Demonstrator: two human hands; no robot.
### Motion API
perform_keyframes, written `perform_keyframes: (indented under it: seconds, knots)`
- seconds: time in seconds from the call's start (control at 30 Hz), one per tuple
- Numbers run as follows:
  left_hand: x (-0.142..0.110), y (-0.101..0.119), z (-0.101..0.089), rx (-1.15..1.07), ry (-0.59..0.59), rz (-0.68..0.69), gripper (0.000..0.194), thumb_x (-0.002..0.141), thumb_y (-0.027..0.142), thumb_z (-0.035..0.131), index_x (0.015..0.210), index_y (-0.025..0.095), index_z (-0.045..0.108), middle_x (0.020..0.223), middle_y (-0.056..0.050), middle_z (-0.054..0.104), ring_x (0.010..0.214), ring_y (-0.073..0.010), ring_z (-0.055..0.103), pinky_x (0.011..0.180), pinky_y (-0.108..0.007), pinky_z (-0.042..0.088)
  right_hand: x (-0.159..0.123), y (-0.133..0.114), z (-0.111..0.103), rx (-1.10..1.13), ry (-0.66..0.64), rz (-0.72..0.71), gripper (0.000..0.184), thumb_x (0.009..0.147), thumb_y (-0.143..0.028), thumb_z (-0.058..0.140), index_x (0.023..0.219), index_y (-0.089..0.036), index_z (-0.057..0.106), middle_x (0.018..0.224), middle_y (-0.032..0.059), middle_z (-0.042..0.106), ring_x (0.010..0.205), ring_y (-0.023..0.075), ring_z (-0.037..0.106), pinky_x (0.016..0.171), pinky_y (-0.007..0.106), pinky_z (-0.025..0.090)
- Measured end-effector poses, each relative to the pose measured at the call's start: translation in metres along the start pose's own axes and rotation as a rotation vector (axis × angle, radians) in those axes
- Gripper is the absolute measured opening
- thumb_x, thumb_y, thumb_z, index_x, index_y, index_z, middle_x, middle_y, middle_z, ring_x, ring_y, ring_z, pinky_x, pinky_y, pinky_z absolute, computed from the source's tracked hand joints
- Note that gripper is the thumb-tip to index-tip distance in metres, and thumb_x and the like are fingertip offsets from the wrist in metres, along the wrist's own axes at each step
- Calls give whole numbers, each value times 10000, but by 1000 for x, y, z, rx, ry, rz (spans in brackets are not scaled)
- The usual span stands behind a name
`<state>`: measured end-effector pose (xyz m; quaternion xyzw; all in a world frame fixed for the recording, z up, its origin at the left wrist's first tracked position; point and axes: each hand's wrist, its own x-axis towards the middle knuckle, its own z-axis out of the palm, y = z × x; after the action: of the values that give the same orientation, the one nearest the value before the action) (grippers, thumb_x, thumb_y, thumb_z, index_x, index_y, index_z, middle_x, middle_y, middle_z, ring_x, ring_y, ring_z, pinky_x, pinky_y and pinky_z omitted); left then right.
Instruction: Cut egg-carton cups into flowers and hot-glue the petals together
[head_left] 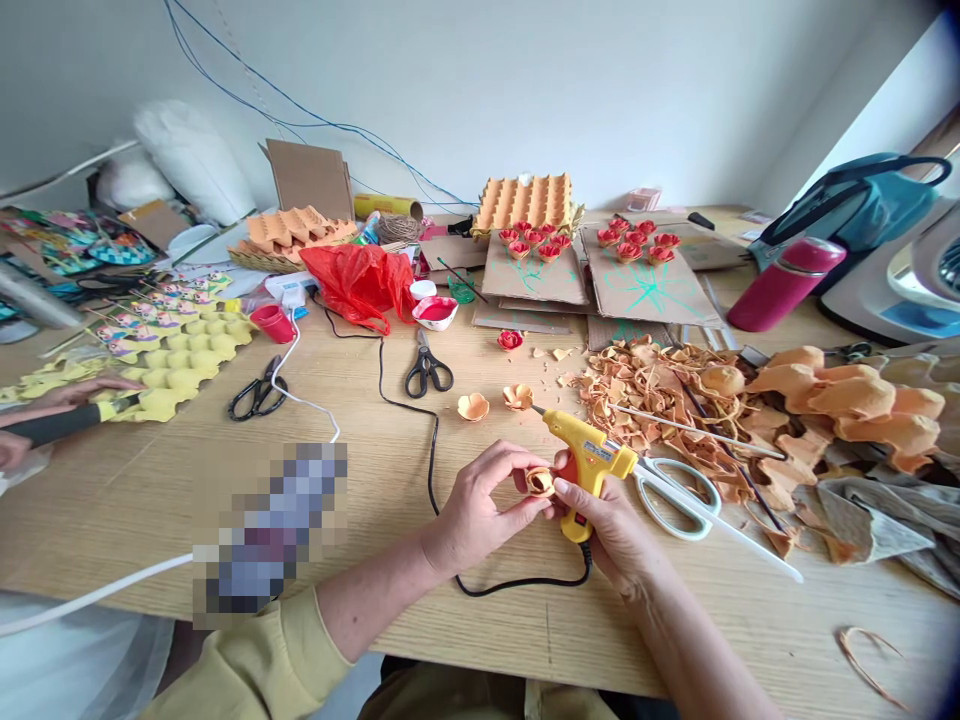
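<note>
Between the thumb and fingers of my left hand is a small orange egg-carton flower, curled like a bud. My right hand is wrapped round a yellow hot glue gun, its nozzle pointing up and left and a long white glue stick poking out of its back. Fingertips of the right hand also reach the flower's edge. Just beyond lie two opened orange carton cups, one apart and one near the nozzle. A red painted flower sits farther back.
Carton scraps and white-handled scissors lie at right. Black scissors, a red paint dish and a red bag stand behind. Red flowers top cardboard. A co-worker's hand touches yellow carton. A black cord crosses the table.
</note>
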<state>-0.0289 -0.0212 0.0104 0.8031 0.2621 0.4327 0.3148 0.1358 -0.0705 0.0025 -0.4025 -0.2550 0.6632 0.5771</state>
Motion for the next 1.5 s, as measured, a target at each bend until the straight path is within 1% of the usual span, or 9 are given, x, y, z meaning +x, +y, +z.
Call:
perform_keyframes:
  seconds: [0.23, 0.53, 0.73, 1.1, 1.5]
  knots:
    - [0, -1, 0, -8, -2, 11, 235, 838, 142, 720, 1050, 190, 634, 961, -45, 684, 875, -165, 661, 791, -285, 545, 0, 2, -1, 19, 10, 1, 407, 638, -361, 910, 913, -220, 645, 779, -12, 647, 608, 113, 583, 601, 246, 490]
    - [0, -1, 0, -23, 2, 18, 211, 836, 134, 722, 1024, 181, 637, 938, -48, 681, 866, -165, 664, 781, -285, 551, 0, 3, -3, 27, -7, -3, 401, 658, -359, 906, 920, -212, 640, 777, -19, 649, 607, 99, 587, 608, 230, 487]
    - [0, -1, 0, -27, -8, 21, 181, 857, 168, 724, 1023, 177, 653, 935, -47, 676, 871, -158, 661, 781, -274, 544, 1, 2, -3, 28, -10, 6, 395, 658, -361, 906, 913, -216, 642, 765, -17, 644, 599, 97, 590, 591, 217, 479]
    - [-1, -3, 0, -9, -7, 24, 247, 846, 168, 733, 1073, 188, 639, 979, -49, 683, 896, -162, 664, 797, -273, 544, 0, 3, -3, 34, -2, -7, 402, 646, -349, 912, 908, -214, 638, 790, -20, 643, 615, 91, 592, 597, 213, 501]
    - [1, -1, -1, -14, -2, 32, 246, 838, 155, 736, 1065, 181, 646, 968, -51, 688, 901, -167, 669, 798, -279, 550, 2, 6, -6, 37, -18, -15, 382, 678, -341, 897, 926, -201, 643, 808, -15, 653, 624, 87, 599, 612, 210, 500]
